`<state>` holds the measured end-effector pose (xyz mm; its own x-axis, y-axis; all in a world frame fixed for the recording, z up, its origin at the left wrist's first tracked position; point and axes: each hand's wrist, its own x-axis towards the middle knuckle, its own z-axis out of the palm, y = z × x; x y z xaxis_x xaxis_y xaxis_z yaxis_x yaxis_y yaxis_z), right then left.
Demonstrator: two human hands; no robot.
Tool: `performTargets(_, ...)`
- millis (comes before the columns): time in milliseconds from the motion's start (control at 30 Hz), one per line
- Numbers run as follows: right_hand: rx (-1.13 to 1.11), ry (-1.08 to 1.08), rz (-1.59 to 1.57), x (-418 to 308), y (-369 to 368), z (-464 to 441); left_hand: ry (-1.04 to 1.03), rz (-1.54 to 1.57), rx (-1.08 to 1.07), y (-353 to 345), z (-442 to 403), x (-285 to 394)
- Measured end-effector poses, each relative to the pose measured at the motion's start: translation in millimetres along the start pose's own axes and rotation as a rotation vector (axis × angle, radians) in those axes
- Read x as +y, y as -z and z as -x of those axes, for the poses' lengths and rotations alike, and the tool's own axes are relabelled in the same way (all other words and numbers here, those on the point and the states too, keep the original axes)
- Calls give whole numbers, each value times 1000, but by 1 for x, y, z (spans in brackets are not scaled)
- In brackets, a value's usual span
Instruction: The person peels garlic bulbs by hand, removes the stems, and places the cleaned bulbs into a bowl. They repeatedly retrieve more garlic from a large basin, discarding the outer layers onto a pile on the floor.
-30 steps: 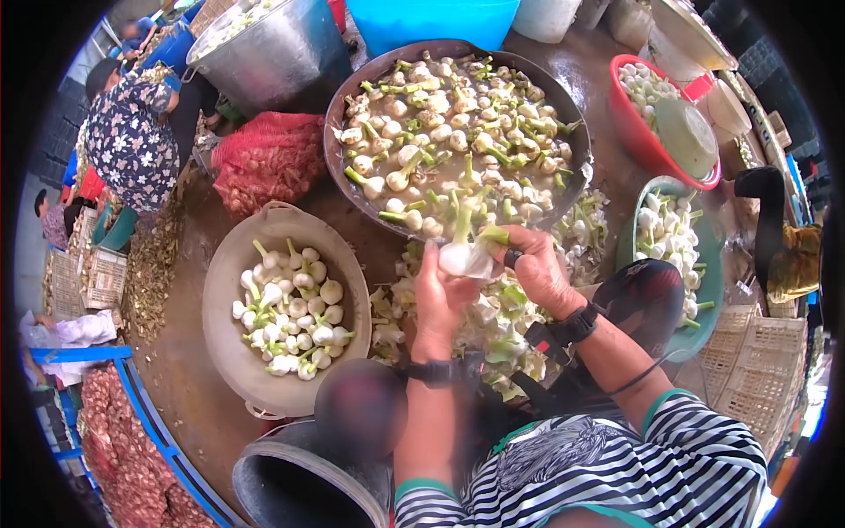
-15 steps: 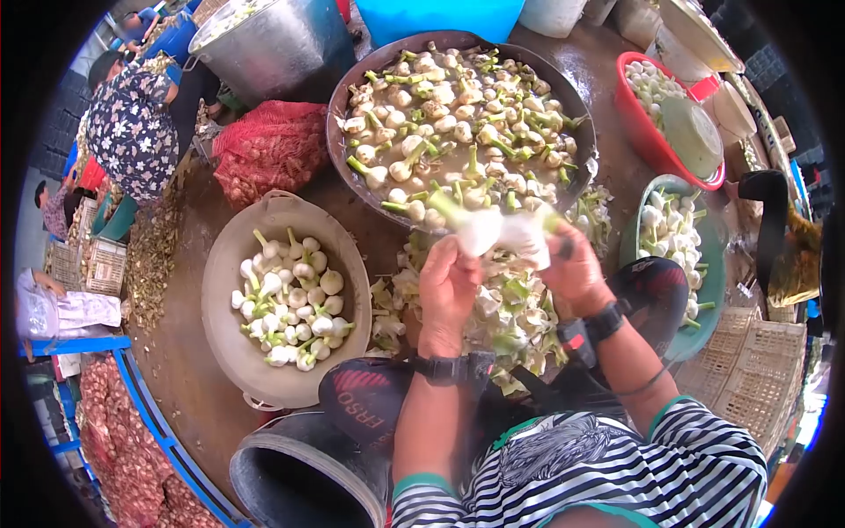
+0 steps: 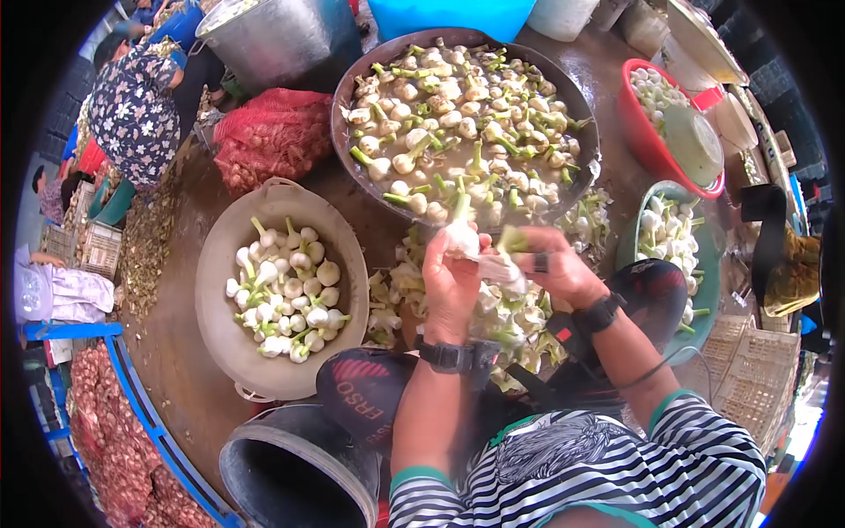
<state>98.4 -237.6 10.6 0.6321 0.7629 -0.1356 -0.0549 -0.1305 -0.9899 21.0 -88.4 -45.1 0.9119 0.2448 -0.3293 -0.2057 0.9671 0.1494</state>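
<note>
My left hand (image 3: 453, 286) is closed around a white garlic bulb (image 3: 461, 238) whose short green stem points up. Close beside it, my right hand (image 3: 563, 267) is closed on a strip of garlic skin (image 3: 503, 273) with a pale green end. A small dark thing shows at the right fingers; I cannot make out what it is. Under both hands lies a heap of peeled-off garlic skins (image 3: 519, 339). Just beyond, a wide dark basin (image 3: 341, 132) holds many garlic bulbs in murky water. To the left, a beige basin (image 3: 216, 290) contains clean white bulbs.
A green basin (image 3: 704, 327) and a red basin (image 3: 635, 119) with garlic stand at right. At left are a red mesh sack (image 3: 268, 136), a metal pot (image 3: 286, 48) and a person in a flowered shirt (image 3: 132, 114). A dark bucket (image 3: 295, 475) lies near my left knee.
The garlic has come lower and closer to me. A strip of skin now hangs between the bulb and my right hand, which has turned inward. The view has shifted slightly.
</note>
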Motion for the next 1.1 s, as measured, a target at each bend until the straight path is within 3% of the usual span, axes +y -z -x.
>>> performTargets(67, 56, 85, -89, 1, 9, 12, -26, 133, -124, 20, -12, 6)
performTargets(100, 111, 173, -374, 10, 7, 19, -37, 200, -188, 27, -16, 8)
performTargets(167, 107, -72, -85, 24, 24, 23, -91, 149, -143, 15, -10, 8)
performTargets(233, -183, -192, 570, 37, 22, 19, -81, 102, -102, 4, -4, 5)
performTargets(367, 21, -314, 276, 18, 5, 9, -223, -125, -167, 7, -4, -5)
performTargets(400, 36, -451, -193, -5, -1, 1, -240, -209, -255, 8, -4, -6)
performTargets(500, 102, -325, -649, 10, -16, -14, -171, -375, -234, 3, 1, -5)
performTargets(633, 386, -166, -420, 11, -24, -24, -261, -715, -173, 3, -3, 3)
performTargets(733, 425, 11, 96, 6, -21, -22, -69, -807, -6, -5, 7, 8)
performTargets(767, 425, 71, 271, 5, -20, -22, 1, -657, -44, -2, 4, 7)
performTargets(833, 366, 58, 247, 16, -22, -22, 133, -350, -110, 4, 1, 8)
performTargets(867, 333, 50, 234, 20, -24, -23, 99, -257, 30, 4, -2, 2)
performTargets(967, 419, -164, -339, -1, -27, -24, 83, -242, -111, 16, -8, 0)
performTargets(1000, 463, -251, -769, 5, -18, -30, 53, -237, -58, 1, -2, -2)
performTargets(1100, 155, -180, -1224, 19, -3, -28, -5, -164, -37, 6, -2, -2)
